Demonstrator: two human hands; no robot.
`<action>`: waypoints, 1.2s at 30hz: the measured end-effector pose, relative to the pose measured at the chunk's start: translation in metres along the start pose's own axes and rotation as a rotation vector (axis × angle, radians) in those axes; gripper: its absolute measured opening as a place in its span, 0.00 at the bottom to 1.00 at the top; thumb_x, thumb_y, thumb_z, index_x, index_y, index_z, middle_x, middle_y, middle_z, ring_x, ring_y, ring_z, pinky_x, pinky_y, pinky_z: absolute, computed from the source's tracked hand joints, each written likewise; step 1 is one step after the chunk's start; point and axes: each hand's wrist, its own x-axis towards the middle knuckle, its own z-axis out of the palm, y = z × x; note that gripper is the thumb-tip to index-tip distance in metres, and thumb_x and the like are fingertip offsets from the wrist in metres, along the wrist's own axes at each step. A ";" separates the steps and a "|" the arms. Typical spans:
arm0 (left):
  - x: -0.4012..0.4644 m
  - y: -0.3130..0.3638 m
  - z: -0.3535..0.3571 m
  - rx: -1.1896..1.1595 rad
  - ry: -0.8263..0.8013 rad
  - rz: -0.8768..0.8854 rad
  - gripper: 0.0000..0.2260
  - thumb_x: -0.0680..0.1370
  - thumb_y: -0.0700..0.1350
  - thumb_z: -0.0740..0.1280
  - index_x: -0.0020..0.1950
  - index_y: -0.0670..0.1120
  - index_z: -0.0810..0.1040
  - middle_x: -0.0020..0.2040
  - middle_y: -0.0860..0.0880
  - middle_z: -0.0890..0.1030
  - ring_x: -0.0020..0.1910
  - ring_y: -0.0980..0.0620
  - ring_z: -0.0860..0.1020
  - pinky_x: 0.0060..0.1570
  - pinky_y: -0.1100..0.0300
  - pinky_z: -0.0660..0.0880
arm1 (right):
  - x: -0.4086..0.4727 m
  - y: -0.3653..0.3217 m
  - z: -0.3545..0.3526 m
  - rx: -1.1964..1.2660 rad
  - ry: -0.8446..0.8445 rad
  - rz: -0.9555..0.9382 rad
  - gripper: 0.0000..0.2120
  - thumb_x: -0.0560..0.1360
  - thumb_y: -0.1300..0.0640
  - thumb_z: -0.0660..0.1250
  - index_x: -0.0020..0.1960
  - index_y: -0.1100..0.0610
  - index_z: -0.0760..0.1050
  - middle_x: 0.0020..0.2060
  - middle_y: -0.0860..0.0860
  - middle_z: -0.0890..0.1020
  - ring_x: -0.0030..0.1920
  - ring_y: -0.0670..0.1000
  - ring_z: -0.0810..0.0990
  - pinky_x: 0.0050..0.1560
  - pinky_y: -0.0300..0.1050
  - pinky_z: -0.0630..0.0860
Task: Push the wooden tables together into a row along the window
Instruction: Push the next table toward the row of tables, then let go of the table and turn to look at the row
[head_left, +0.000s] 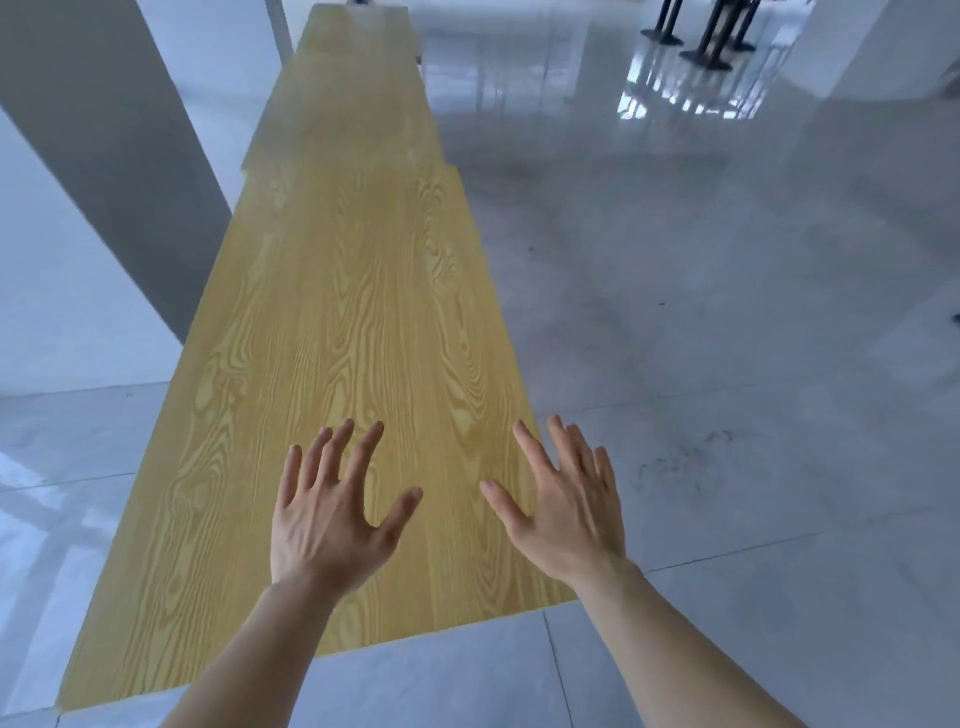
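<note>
A long wooden table (332, 322) with pale yellow grain stretches away from me. Its far end meets a second wooden table (345, 119), which sits slightly offset to the left. A third wooden table (363, 31) continues the row at the top. My left hand (332, 509) hovers over the near end of the closest table with fingers spread. My right hand (566, 499) is spread too, over the table's right edge. Neither hand holds anything; whether they touch the wood is unclear.
Glossy grey tiled floor (701, 312) lies to the right and in front. A grey pillar (119, 171) and bright window wall run along the left. Black pedestal table bases (701, 36) stand at the far right top.
</note>
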 end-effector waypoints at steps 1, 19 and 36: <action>0.010 0.017 -0.009 0.001 0.011 0.015 0.39 0.76 0.76 0.49 0.83 0.58 0.54 0.83 0.49 0.60 0.83 0.47 0.54 0.81 0.44 0.47 | 0.003 0.009 -0.019 0.005 0.009 0.004 0.42 0.74 0.21 0.39 0.83 0.38 0.44 0.85 0.52 0.46 0.84 0.55 0.45 0.82 0.60 0.44; 0.173 0.351 -0.079 0.004 0.276 0.059 0.39 0.76 0.77 0.46 0.83 0.59 0.54 0.83 0.50 0.60 0.83 0.48 0.54 0.82 0.46 0.45 | 0.117 0.268 -0.288 0.041 0.258 -0.058 0.45 0.71 0.19 0.37 0.83 0.38 0.46 0.85 0.51 0.49 0.84 0.55 0.47 0.82 0.59 0.47; 0.465 0.367 -0.048 -0.025 0.390 -0.067 0.39 0.76 0.77 0.46 0.84 0.60 0.51 0.84 0.50 0.59 0.83 0.47 0.53 0.82 0.44 0.43 | 0.444 0.302 -0.359 -0.020 0.325 -0.184 0.43 0.72 0.21 0.41 0.83 0.38 0.49 0.85 0.50 0.50 0.83 0.54 0.49 0.82 0.58 0.48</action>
